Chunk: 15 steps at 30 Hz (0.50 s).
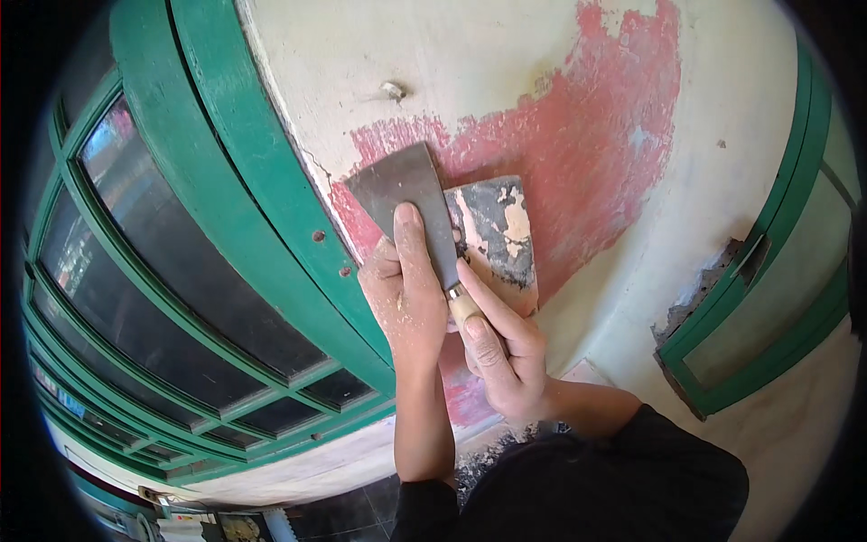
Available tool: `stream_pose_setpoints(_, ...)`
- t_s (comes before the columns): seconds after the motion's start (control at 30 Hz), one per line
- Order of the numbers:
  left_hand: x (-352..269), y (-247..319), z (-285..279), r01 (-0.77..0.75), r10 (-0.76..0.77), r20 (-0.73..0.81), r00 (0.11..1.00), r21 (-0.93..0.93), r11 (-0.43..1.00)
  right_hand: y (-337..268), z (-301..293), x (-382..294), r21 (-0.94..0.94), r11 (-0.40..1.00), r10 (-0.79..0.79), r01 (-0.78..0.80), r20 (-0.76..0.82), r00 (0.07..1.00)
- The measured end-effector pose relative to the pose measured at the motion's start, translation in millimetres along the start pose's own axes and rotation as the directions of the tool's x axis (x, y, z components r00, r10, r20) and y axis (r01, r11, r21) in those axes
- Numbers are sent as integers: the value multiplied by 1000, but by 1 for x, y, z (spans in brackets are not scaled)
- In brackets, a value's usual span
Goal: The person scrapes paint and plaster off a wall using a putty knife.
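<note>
My right hand (504, 359) grips the pale handle of a wide putty knife (406, 179), with its index finger stretched toward the blade. The dusty thumb of my left hand (410, 298) presses flat on the grey metal blade. That hand's other fingers are mostly hidden behind the blade. Just right of the blade, and partly covered by it, is a flat rectangular plate (494, 230) patched with black and peach coating. A fingertip shows at its left edge; what supports the plate is not plain. Behind both tools, the wall (576, 156) has a scraped red area.
A green window frame (271, 169) with dark panes runs down the left. A short peg (393, 90) sticks out of the cream wall above. At right, another green frame (758, 271) borders broken plaster (698, 291). Flaked debris (484, 464) lies below, near dark floor tiles (352, 508).
</note>
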<state>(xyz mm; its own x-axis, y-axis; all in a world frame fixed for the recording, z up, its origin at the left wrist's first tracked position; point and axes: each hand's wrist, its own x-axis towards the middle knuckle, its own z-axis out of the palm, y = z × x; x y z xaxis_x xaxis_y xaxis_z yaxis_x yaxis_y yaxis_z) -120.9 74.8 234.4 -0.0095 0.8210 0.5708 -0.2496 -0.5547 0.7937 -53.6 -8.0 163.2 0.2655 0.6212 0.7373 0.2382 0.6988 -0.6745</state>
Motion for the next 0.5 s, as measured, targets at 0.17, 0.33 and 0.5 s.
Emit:
stream_pose_setpoints(0.17, 4, 6, -1, 52, -52, -2, 999, -26, 998, -13, 3, 6, 173, 963, 202, -207, 45, 978)
stream_pose_setpoints(0.33, -1, -1, -1, 20, -21, -14, 1000, -17, 1000, -1, 0, 1, -72, 997, -31, 32, 19, 999)
stream_pose_setpoints(0.5, 3, 9, -3, 53, -50, 43, 998, -92, 994, -14, 4, 4, 130, 986, 101, -104, 32, 994)
